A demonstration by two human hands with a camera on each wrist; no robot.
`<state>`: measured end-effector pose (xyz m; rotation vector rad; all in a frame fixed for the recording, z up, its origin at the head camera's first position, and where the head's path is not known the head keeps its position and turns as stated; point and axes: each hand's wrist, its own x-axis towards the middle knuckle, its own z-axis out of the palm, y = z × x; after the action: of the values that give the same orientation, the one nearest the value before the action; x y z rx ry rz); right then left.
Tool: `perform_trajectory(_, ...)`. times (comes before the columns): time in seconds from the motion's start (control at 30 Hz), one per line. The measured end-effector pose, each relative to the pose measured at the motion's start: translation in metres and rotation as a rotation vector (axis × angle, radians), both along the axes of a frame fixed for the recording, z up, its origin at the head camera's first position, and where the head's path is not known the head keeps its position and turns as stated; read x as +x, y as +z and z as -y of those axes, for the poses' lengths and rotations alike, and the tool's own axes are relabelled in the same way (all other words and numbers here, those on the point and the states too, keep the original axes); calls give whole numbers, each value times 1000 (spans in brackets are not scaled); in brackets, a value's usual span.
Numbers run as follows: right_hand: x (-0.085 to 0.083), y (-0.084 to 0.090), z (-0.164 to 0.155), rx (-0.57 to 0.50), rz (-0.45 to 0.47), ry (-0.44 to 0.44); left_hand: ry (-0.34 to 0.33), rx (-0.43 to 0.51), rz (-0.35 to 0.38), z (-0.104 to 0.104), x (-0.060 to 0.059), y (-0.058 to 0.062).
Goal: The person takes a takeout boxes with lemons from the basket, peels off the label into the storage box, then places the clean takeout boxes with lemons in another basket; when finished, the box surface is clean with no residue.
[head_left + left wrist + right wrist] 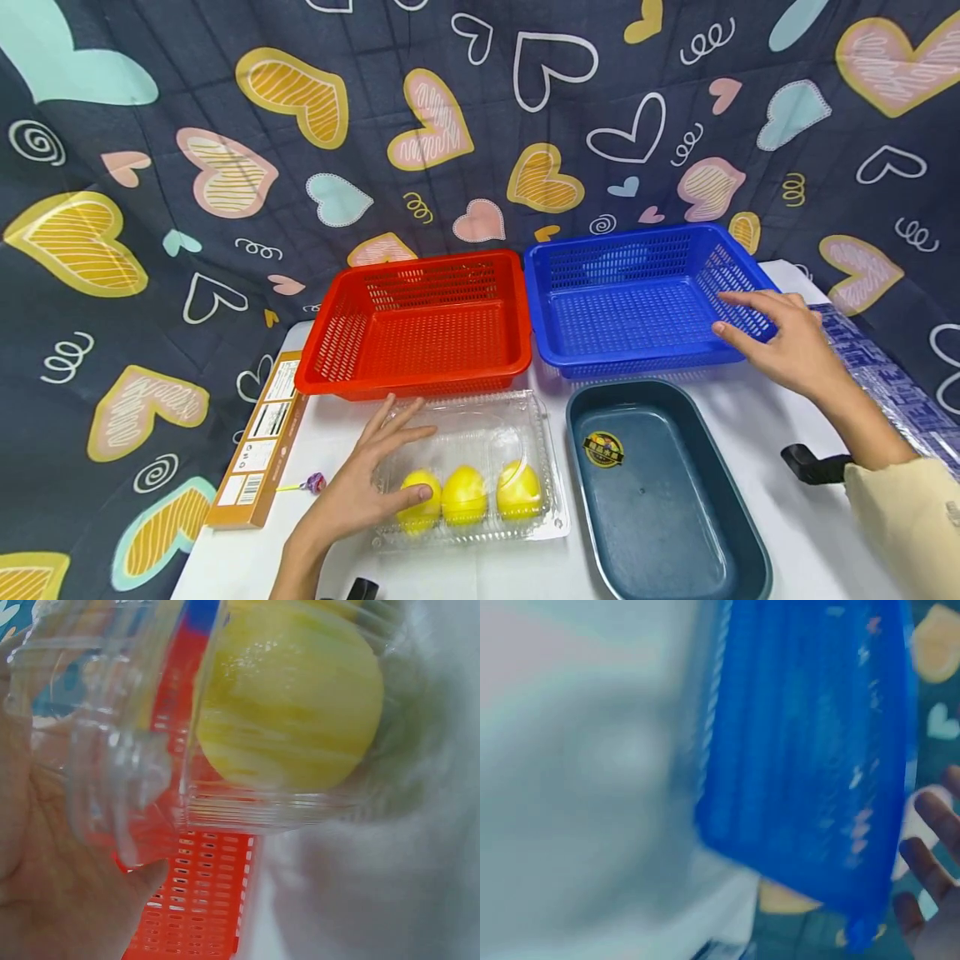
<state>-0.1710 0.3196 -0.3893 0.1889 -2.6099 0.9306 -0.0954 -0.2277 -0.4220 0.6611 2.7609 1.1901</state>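
The left hand [360,479] has its fingers spread wide at the left side of the clear box [480,425]. Its thumb points over the front left part of the clear box. I cannot tell whether the thumb touches the top. The right hand [795,342] is up in the air, far to the right of the clear box and farther back. Its thumb and fingers are wide apart, and it holds nothing.

Three yellow round things [463,497] sit in a row inside the clear box, near its front. A lollipop [315,483] lies to the left of the clear box, partly behind the left arm. Farther left of the clear box is a long brown box [258,442].

Just behind the clear box is a red basket [420,385]. A blue basket [622,312] is behind the clear box and to the right, near the right hand. A dark blue-green tub [660,508] is just to the right of the clear box, with a round sticker [603,449] inside. Under the clear box is a white table [543,575]. Far behind it hangs a dark cloth with hearts [465,83].
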Motion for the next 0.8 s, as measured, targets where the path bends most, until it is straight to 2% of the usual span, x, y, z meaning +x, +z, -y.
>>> perform_trajectory(0.13, -8, -10, -19, 61, -8, -84, 22, 20, -1, 1, 2, -1)
perform_trajectory(0.23, -11, -15, -30, 88, 20, -128, 45, 48, 9, 1, 3, -1)
perform_trajectory(0.5, -16, -23, -42, 127, 161, -129, 158, 109, 30, 5, 9, -4)
perform_trajectory(0.57, -17, -24, -44, 131, 181, -125, 176, 117, 55, 6, 10, -5)
perform_trajectory(0.8, -18, -27, -47, 132, 199, -114, 194, 184, 229, 6, 13, -4)
